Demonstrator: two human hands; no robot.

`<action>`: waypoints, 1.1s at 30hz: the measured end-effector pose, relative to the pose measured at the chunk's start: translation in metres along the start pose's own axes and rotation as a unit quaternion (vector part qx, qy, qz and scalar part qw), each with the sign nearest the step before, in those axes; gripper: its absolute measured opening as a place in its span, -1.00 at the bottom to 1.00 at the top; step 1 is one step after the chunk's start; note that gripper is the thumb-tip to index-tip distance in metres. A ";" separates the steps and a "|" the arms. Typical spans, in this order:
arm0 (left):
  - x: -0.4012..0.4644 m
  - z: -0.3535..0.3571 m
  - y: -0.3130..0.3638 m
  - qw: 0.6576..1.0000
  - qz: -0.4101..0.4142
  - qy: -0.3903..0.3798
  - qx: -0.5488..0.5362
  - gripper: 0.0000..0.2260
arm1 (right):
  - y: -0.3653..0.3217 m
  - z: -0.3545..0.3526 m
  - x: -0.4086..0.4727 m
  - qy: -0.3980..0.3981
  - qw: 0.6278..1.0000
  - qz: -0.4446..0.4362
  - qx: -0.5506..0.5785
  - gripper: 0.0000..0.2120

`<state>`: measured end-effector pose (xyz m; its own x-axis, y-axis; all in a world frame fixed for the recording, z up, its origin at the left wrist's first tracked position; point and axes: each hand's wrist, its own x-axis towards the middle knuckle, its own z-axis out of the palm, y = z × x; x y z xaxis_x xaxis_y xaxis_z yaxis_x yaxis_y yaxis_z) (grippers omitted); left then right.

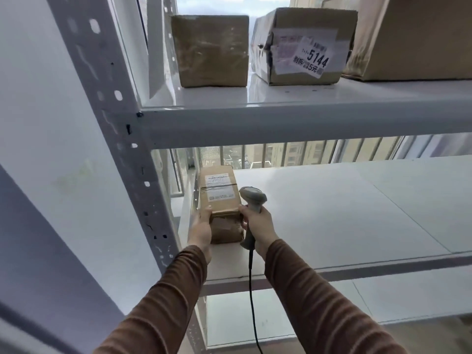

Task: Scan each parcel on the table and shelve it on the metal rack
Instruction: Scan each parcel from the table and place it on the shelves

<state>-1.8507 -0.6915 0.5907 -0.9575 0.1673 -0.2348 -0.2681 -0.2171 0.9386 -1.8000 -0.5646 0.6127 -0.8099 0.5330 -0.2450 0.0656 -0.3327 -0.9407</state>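
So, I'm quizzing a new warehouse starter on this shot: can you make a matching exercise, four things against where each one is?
Things:
1. parcel
2. barcode scanner
3. box labelled 5144
4. scanner cable

Places:
A. upper shelf
B. in the right hand
C. hanging below the right hand
D. left end of the middle shelf, left hand on it

Pairs: 1-D, 2-B, 3-A, 4-C

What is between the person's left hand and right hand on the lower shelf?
In the head view, a small brown parcel lies between them on the lower shelf. The left hand holds its near left side; the right hand, gripping the scanner, touches its right.
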 end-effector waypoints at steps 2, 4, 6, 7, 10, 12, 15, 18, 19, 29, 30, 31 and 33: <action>0.004 0.000 -0.002 1.000 0.002 0.007 0.008 -0.52 | 0.001 0.004 0.004 0.011 1.000 -0.013 -0.009 -0.91; 0.008 0.000 -0.004 1.000 -0.004 0.013 0.016 -0.36 | 0.002 0.007 0.006 0.017 1.000 -0.022 -0.014 -0.89; 0.012 -0.001 -0.006 0.999 -0.009 0.024 0.020 -0.36 | 0.003 0.008 0.005 0.022 0.999 -0.029 -0.014 -0.88; 0.013 -0.002 -0.007 0.999 -0.005 0.033 0.025 -0.38 | 0.004 0.008 0.004 0.025 0.999 -0.033 -0.016 -0.87; 0.012 -0.004 -0.001 0.994 0.044 0.077 0.071 -0.36 | 0.003 0.004 -0.003 0.034 0.998 -0.047 -0.032 -0.84; 0.003 -0.003 0.010 0.978 0.113 0.112 0.133 -0.31 | 0.000 -0.004 -0.008 0.045 0.996 -0.062 -0.046 -0.85; -0.016 0.009 0.025 0.935 0.262 0.101 0.215 -0.35 | -0.006 -0.023 -0.020 0.058 0.994 -0.084 -0.044 -0.87; -0.039 0.041 0.029 0.917 0.330 0.032 0.223 -0.42 | -0.016 -0.049 -0.036 0.078 0.990 -0.112 -0.039 -0.86; -0.047 0.053 0.027 0.919 0.331 0.002 0.215 -0.43 | -0.019 -0.060 -0.042 0.089 0.987 -0.123 -0.045 -0.84; -0.147 0.194 -0.053 0.943 0.129 -0.274 0.137 -0.55 | -0.043 -0.231 -0.130 0.300 0.932 -0.195 -0.061 -0.88; -0.162 0.210 -0.063 0.937 0.116 -0.300 0.138 -0.55 | -0.043 -0.251 -0.143 0.326 0.923 -0.196 -0.063 -0.89; -0.177 0.225 -0.072 0.930 0.103 -0.325 0.136 -0.55 | -0.044 -0.272 -0.157 0.349 0.914 -0.197 -0.060 -0.90; -0.210 0.256 -0.091 0.916 0.082 -0.369 0.135 -0.56 | -0.044 -0.311 -0.186 0.392 0.897 -0.199 -0.046 -0.89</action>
<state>-1.5983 -0.4603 0.6193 -0.6235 0.7798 0.0558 0.0041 -0.0682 0.9977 -1.4705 -0.4069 0.6265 -0.1236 0.9905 0.0596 -0.0616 0.0523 -0.9967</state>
